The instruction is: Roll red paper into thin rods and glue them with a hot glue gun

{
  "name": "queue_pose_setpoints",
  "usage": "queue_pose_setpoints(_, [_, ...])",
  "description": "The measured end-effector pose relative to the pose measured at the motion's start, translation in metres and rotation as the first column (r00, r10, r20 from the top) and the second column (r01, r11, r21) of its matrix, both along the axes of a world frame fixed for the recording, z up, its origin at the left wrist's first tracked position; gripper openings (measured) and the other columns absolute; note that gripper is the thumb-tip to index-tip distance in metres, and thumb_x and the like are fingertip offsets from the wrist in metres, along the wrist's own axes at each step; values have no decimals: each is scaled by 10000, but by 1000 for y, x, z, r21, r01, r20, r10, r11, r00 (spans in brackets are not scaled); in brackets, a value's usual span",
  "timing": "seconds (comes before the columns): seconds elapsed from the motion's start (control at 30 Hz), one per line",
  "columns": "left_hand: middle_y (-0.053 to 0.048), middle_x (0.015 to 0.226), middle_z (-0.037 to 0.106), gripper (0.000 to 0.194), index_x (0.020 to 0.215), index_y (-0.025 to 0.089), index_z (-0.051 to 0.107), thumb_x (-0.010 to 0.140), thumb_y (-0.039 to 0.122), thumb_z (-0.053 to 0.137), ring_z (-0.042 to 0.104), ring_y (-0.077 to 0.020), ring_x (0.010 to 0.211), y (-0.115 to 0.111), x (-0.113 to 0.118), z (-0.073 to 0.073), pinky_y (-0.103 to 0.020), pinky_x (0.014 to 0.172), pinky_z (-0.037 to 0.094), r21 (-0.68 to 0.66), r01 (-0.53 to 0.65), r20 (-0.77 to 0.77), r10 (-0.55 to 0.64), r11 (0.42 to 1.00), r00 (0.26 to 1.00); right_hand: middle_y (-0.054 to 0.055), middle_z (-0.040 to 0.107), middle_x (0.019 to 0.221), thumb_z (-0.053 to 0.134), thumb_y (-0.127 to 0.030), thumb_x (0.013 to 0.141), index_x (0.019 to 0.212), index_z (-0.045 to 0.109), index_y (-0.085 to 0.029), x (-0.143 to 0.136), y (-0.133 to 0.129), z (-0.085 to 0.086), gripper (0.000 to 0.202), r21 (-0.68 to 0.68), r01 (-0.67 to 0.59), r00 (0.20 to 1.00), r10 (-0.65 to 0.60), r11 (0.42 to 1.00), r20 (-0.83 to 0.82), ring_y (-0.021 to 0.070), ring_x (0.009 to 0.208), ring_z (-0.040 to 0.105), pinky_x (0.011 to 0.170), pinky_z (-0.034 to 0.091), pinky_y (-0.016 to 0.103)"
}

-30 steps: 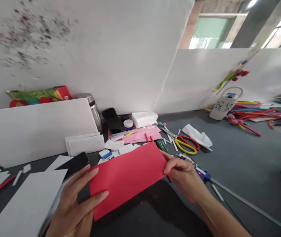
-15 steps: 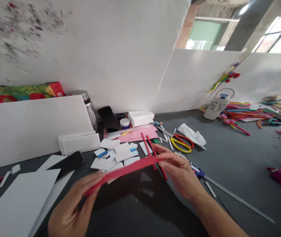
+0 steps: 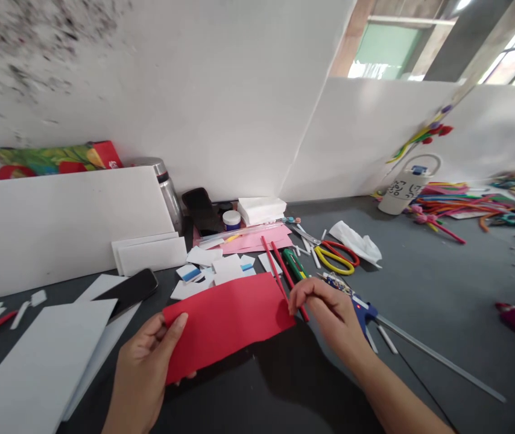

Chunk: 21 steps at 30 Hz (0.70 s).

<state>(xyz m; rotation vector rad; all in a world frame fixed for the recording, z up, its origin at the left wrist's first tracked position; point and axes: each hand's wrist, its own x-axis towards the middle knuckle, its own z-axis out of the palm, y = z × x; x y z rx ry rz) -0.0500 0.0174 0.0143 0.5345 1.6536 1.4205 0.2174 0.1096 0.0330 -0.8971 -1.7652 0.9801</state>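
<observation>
My left hand pinches the left end of a rectangular red paper sheet, thumb on top and fingers underneath. The sheet is raised above the dark table, its broad face tilted toward me. At its right edge, my right hand has its fingers curled together and their tips against the paper. Two thin red sticks lie just beyond the right end of the sheet, partly covered by it. A green utility knife is beside them, and a blue glue gun rests by my right wrist.
Small white cards are scattered behind the sheet. Scissors and a crumpled tissue lie right of them. White boards and a black phone are at left. A white bottle stands at the back right.
The red sheet has turned from nearly edge-on to showing its broad face. My left hand has shifted right and rotated; my right hand's fingers have curled in at the sheet's right edge.
</observation>
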Motion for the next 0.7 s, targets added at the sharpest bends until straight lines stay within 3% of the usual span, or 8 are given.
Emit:
queue_pose_setpoints(0.13, [53,571,641,564,1162,203,621,715,518,758,566,-141,345,-1,3,-1,-196,271,395,-15,41,-43,-42,999,998,83,703,1031,585,-336,937,1005,666,-196,-8,-15,12,175,235,-127,972,74,964,221,244,999,639,899,476,385])
queue_pose_setpoints(0.23, [46,624,655,517,1128,204,607,736,514,741,555,-126,347,0,8,0,-193,275,395,-20,66,-36,-66,998,997,106,575,1380,742,-416,830,1323,544,-225,-22,-25,14,564,390,-374,862,159,842,482,332,1347,412,1124,281,514])
queue_pose_setpoints(0.37, [-10,785,703,547,1216,206,543,805,552,648,562,-117,384,2,7,-2,-203,309,401,-89,240,-89,-248,967,965,98,599,1319,497,-176,988,1201,626,-214,-35,-30,4,252,351,-482,714,127,803,689,271,1215,499,1030,377,455])
queue_pose_setpoints(0.43, [-34,874,693,557,1263,205,518,832,545,613,624,-140,529,2,1,-4,-244,454,506,-95,272,-306,-288,958,907,106,630,1179,445,-169,1005,1086,673,-193,-36,-30,-2,243,334,-487,683,114,807,721,235,1028,548,885,450,381])
queue_pose_setpoints(0.5, [-44,955,649,512,1258,218,532,846,511,611,616,-151,649,0,-6,-4,-277,587,530,-50,234,-639,-212,971,740,100,623,1054,455,-179,1002,1029,691,-192,-36,-29,-6,238,317,-490,654,102,812,750,215,907,536,789,453,343])
queue_pose_setpoints(0.57, [-54,994,606,342,1129,235,604,864,452,616,593,-175,759,-3,-9,0,-294,663,511,-18,344,-837,-202,939,509,94,606,991,472,-160,990,1059,689,-193,-34,-28,-7,230,290,-497,621,102,818,777,211,872,523,760,441,332])
queue_pose_setpoints(0.63, [-56,985,592,175,863,222,618,887,395,614,589,-202,897,-8,-7,6,-318,800,498,-63,573,-888,-307,817,341,97,605,976,495,-142,974,1130,670,-186,-32,-27,-5,238,273,-507,602,109,818,791,216,879,523,767,433,336])
queue_pose_setpoints(0.7, [-57,958,587,259,785,211,578,829,442,688,571,-213,891,-11,2,12,-317,778,497,-157,709,-882,-421,687,212,98,618,969,525,-155,964,1166,657,-184,-31,-27,-2,243,276,-521,602,119,808,790,224,899,529,792,425,350])
